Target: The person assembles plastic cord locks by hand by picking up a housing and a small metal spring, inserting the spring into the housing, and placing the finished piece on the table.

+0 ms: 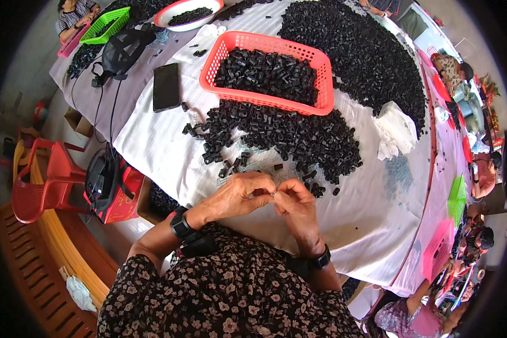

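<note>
My left hand and my right hand meet over the near edge of the white cloth, fingertips pinched together. A tiny piece shows between them, too small to name. Just beyond lies a loose heap of small black plastic parts, with fine, pale, shiny bits scattered among them. Behind that heap stands a red perforated plastic basket, filled with more of the same black parts. Both wrists wear dark bands.
A far larger pile of black parts spreads across the back right. Crumpled white plastic lies beside more fine bits. A phone and a black cap-like item rest at left. Red chair stands left; other people sit around.
</note>
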The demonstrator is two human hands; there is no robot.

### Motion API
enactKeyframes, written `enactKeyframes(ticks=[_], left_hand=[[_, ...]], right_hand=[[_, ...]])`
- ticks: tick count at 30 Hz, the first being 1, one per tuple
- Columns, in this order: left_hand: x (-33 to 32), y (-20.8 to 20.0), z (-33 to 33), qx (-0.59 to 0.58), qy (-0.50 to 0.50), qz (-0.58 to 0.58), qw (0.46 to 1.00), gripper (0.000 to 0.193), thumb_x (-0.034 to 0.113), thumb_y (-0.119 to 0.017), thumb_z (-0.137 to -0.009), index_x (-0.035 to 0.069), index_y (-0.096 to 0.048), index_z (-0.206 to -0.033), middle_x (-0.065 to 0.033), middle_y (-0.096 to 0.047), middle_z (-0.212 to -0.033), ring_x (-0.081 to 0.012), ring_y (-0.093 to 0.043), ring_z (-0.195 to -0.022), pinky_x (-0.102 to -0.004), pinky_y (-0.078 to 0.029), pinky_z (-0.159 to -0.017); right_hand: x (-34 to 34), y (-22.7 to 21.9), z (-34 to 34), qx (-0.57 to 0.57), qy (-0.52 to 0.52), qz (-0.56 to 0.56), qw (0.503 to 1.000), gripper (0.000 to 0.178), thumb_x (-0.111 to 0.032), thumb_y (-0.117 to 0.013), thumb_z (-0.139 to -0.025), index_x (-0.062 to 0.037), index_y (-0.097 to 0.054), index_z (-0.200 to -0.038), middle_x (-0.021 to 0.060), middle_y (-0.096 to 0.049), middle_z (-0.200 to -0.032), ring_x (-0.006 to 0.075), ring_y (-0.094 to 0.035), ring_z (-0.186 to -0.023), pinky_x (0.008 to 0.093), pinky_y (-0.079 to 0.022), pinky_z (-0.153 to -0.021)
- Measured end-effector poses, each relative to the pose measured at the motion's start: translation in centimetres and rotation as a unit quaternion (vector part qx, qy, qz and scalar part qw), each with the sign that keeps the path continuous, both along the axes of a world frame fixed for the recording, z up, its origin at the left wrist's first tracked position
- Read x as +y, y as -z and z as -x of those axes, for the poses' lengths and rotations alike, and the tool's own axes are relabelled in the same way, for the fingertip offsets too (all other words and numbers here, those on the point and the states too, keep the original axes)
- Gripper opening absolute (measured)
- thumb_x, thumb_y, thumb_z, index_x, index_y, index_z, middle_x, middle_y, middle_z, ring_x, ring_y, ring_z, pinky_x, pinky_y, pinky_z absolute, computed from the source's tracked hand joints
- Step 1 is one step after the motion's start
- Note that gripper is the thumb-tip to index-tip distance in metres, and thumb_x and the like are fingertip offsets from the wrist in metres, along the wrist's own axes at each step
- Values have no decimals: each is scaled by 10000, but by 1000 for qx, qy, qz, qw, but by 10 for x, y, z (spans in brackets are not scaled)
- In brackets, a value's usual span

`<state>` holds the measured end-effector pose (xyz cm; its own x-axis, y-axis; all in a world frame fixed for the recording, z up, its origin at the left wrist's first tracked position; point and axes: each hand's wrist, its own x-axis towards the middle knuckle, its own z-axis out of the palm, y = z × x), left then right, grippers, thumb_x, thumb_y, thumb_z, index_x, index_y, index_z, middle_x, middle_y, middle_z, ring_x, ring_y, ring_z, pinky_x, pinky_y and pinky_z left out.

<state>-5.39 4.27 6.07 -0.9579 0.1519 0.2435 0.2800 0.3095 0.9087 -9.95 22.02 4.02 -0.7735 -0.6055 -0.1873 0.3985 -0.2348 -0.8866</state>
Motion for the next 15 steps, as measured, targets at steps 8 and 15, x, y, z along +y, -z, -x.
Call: enactKeyframes(ticks=[8, 15], left_hand=[[5, 3, 1, 4, 4, -31, 999, 161, 17, -672, -786, 53, -595, -923, -53, -607, -820, -194, -610, -757, -295, -489, -655], [9, 10, 2, -52, -53, -36, 997, 134, 18, -644, -795, 20, -527, -858, -88, -591, -729, -220, -595, -629, -309, -474, -569]], right_hand=[[3, -5, -3, -108, 4, 65, 992, 160, -140, -662, -853, -29, -561, -908, 3, -538, -733, 78, -485, -599, 217, -398, -521], [9, 3, -5, -59, 45, 48, 996, 116, -134, -589, -901, -24, -563, -926, 20, -547, -735, 79, -481, -588, 227, -431, -541]])
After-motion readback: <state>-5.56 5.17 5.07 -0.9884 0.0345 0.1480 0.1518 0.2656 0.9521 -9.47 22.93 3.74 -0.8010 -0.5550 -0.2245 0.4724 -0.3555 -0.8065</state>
